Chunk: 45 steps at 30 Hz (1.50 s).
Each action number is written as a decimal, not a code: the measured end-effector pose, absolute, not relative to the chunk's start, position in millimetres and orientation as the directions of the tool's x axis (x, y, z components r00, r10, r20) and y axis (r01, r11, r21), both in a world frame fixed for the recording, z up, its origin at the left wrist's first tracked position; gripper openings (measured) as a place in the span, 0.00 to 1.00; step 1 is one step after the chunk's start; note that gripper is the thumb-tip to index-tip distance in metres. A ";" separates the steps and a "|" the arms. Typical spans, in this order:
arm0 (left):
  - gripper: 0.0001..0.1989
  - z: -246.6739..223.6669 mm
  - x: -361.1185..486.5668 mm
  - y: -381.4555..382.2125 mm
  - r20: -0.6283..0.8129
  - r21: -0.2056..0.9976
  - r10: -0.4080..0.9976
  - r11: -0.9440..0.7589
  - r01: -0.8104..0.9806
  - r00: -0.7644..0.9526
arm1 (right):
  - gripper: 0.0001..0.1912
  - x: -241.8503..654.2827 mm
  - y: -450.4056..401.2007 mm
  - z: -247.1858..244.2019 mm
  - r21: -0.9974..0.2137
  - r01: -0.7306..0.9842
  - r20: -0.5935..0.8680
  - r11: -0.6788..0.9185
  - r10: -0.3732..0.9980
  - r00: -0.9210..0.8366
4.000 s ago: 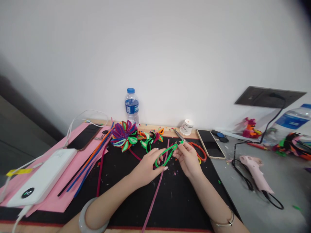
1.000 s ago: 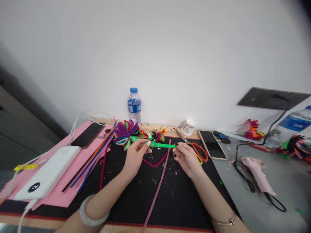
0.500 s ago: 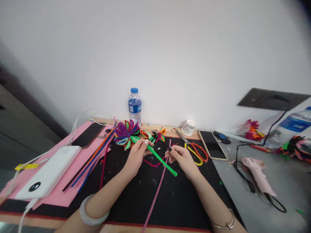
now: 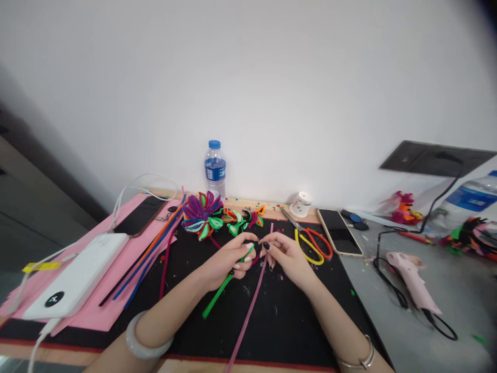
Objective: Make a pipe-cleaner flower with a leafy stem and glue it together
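Running thru L hand (image 4: pixel 224 264), grn strip (image 4: pixel 218 296)

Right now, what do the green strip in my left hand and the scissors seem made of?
The green strip looks textile, perhaps pipe cleaner: matte, soft-edged; any core is hidden. The scissors seem metal-bladed, given the grey sheen, with smooth, probably plastic handles, yellow and orange.

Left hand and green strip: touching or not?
Touching. The head view shows the left hand with its fingers closed over the green strip, which emerges on both sides of them.
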<state>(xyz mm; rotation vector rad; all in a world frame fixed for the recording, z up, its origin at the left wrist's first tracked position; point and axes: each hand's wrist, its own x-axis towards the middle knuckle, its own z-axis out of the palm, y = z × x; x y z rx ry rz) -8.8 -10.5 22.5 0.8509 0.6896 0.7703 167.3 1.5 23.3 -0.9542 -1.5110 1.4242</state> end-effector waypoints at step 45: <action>0.11 26.2 -15.2 -13.7 -0.336 0.746 0.500 0.659 -0.099 0.798 | 0.06 168.1 -6.6 23.4 -0.971 0.127 0.120 0.201 0.876 -0.467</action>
